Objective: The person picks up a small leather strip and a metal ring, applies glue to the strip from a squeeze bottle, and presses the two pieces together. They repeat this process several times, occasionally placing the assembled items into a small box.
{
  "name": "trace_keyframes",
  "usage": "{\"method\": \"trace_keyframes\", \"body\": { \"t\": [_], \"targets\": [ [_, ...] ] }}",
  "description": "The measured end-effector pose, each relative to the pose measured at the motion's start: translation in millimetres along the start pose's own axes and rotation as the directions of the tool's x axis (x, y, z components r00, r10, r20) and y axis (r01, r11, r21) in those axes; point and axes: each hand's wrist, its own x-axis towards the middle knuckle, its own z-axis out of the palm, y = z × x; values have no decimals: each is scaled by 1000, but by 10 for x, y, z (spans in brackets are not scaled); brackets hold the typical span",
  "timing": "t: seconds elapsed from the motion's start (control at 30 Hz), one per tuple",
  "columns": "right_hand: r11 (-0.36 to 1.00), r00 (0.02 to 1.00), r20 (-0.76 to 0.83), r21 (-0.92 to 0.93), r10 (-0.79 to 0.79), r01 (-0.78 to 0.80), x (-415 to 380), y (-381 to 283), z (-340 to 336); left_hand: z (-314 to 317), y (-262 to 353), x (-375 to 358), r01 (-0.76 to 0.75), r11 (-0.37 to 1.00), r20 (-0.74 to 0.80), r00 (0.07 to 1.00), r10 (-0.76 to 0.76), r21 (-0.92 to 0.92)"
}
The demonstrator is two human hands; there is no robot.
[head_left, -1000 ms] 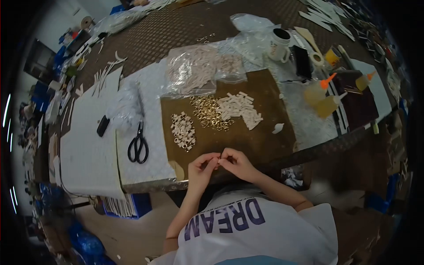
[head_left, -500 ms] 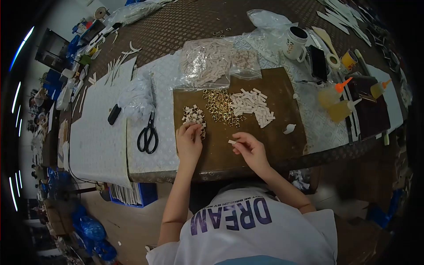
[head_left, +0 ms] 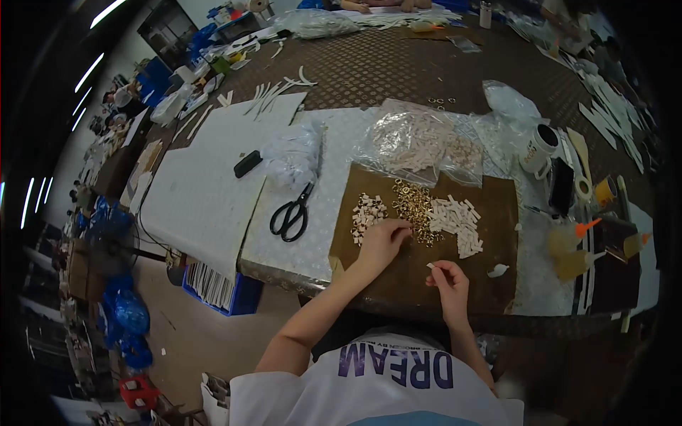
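My left hand [head_left: 383, 243] has its fingers pinched together at the lower edge of a heap of gold metal rings [head_left: 414, 206]; what they hold, if anything, is too small to tell. My right hand [head_left: 449, 277] pinches a small pale strip [head_left: 430, 265] between thumb and forefinger, below the heaps. Left of the rings is a pile of small finished-looking pale pieces [head_left: 368, 211]. A pile of flat pale strips [head_left: 458, 221] lies to their right. All three rest on a brown mat [head_left: 497, 206].
Black scissors [head_left: 290, 219] and a black block [head_left: 248, 164] lie at left. Plastic bags of pale pieces [head_left: 412, 138] lie behind the mat. A mug [head_left: 538, 150], phone [head_left: 561, 186] and glue bottles [head_left: 568, 264] stand or lie at right. A person's hands [head_left: 355, 6] show across the table.
The view has shifted, so the table sits further right and lower. My left hand has moved from the left pile to the rings. My right hand still holds the strip.
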Motion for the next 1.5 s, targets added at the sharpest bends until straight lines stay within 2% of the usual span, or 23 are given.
{"method": "trace_keyframes", "body": {
  "t": [0.03, 0.07, 0.1, 0.13, 0.23, 0.27, 0.47, 0.57, 0.67, 0.77, 0.8, 0.9, 1.07, 1.2, 1.27, 1.37, 1.5],
  "targets": [
    [1000, 1000, 0, 1, 1, -1, 7, -5, 6, -32, 76, -83, 149, 966, 99, 986, -131, -213],
    [1000, 1000, -1, 1, 3, -3, 15, -4, 17, -90, 165, -160, 283, 862, 222, 953, -205, -421],
    [1000, 1000, 1, 1, 7, -7, 19, -2, 33, -142, 224, -244, 414, 695, 352, 904, -242, -588],
    [1000, 999, 27, -20, 17, -17, 17, -8, 54, -164, 233, -329, 429, 611, 392, 897, -204, -665],
    [997, 993, 97, -57, 60, -55, 1, -53, 136, -204, 252, -515, 429, 598, 385, 899, -209, -677],
    [996, 990, 114, -53, 81, -75, -8, -70, 162, -232, 251, -553, 430, 635, 378, 898, -226, -642],
    [987, 974, 161, -13, 158, -158, -39, -89, 243, -315, 162, -668, 496, 535, 453, 863, -222, -684],
    [979, 962, 194, 31, 193, -203, -57, -106, 255, -341, 148, -694, 550, 436, 524, 830, -191, -712],
    [951, 941, 246, 148, 232, -273, -56, -96, 251, -424, 175, -706, 620, 266, 609, 782, -135, -738],
    [922, 921, 287, 209, 262, -327, -62, -67, 231, -450, 200, -722, 637, 222, 625, 770, -128, -739],
    [915, 915, 297, 216, 271, -341, -64, -59, 223, -438, 189, -733, 628, 239, 618, 776, -125, -740],
    [944, 939, 290, 213, 187, -254, -69, -44, 276, -400, 147, -752, 609, 282, 600, 790, -127, -742],
    [999, 963, 265, -38, 43, -34, -95, -154, 302, -406, 181, -753, 585, 392, 547, 809, -216, -710],
    [983, 965, 259, -168, -26, 72, -137, -196, 300, -337, 203, -764, 511, 585, 467, 851, -241, -630],
    [975, 974, 228, -218, 2, 49, -141, -192, 271, -308, 240, -780, 458, 697, 414, 876, -249, -552],
    [966, 981, 193, -258, 32, 19, -136, -159, 235, -281, 267, -790, 434, 736, 387, 887, -250, -519],
    [969, 982, 183, -249, 48, -1, -133, -101, 207, -243, 206, -802, 525, 609, 476, 840, -260, -594]
  ]
}}
